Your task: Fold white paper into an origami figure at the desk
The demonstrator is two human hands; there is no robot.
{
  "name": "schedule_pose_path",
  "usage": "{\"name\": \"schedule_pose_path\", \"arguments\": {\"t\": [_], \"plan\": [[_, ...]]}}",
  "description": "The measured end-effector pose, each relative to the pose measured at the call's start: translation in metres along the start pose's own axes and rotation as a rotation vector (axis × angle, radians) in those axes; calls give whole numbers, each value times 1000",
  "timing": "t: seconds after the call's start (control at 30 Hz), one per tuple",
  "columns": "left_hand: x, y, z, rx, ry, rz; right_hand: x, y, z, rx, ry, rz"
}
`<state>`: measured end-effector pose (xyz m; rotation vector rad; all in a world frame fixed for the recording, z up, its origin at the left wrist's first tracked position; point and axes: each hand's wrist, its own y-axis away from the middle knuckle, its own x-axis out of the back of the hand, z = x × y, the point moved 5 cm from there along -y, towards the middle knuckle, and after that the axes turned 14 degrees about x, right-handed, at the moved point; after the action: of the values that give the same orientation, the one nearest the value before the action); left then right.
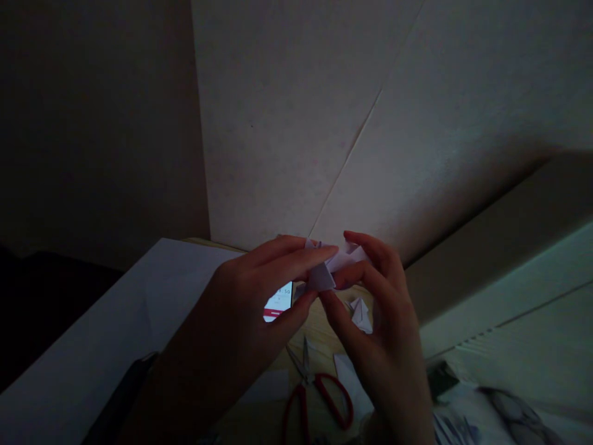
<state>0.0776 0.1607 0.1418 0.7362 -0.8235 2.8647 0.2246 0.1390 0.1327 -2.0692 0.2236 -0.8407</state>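
Observation:
A small folded piece of white paper (322,276) is held up between both hands over the table. My left hand (264,284) pinches it from the left, fingers along its top and thumb beneath. From the right, my right hand (380,303) grips the same paper with thumb and fingers, and folded flaps stick out between them. Part of the paper is hidden by the fingers. Below the hands lie scissors (308,377) with red handles, their blades apart. Another small folded paper (360,314) rests behind my right thumb.
A lit phone (278,303) shows partly behind my left hand. A large white sheet (162,290) covers the left side. Paper pieces (352,383) lie beside the scissors. A pale wall (296,123) rises directly behind the table (324,327).

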Motion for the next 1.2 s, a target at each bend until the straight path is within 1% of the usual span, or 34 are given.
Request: {"name": "schedule_pose_path", "arguments": {"t": [0.1, 0.23, 0.47, 0.63, 0.87, 1.1, 1.2], "plan": [[1, 0, 1, -33, -29, 23, 0, 0, 1, -1, 17, 6], [2, 0, 4, -124, -44, 82, -2, 1, 1, -19, 34, -9], [1, 3, 2, -168, -95, 134, 1, 4, 4, -15, 5, -65], [0, 4, 2, -159, -90, 133, 3, 4, 5, -16, 29, -40], [0, 2, 3, -123, -63, 128, 4, 4, -1, 29, 74, 35], [1, 4, 3, -72, -42, 146, 11, 5, 2, 52, 129, -37], [0, 4, 3, -69, -41, 139, 12, 5, 1, 63, 125, -30]]}}
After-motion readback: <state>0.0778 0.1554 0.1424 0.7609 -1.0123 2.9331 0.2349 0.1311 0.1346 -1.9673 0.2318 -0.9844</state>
